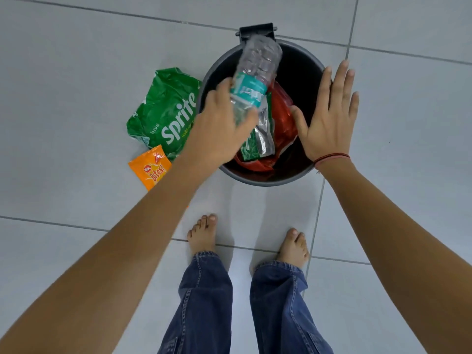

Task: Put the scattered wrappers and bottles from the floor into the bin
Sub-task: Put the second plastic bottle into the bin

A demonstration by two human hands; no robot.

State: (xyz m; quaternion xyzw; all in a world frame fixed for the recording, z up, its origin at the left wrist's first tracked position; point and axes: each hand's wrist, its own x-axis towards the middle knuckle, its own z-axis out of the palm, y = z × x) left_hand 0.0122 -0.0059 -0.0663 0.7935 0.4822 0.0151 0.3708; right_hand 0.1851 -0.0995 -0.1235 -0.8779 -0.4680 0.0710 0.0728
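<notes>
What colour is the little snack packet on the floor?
Orange, with red and yellow "Bites!" lettering. The snack packet shows in the head view, beside the green Sprite wrapper.

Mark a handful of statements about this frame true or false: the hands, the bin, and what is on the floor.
1. The left hand grips a crushed clear plastic bottle with a teal label above the round dark grey bin. True.
2. The right hand holds a wrapper. False: it is open and flat over the bin's right rim, holding nothing.
3. The bin is empty. False: a red wrapper and a green and silver wrapper lie inside.
4. A crumpled green Sprite wrapper and a small orange snack packet lie on the floor left of the bin. True.
</notes>
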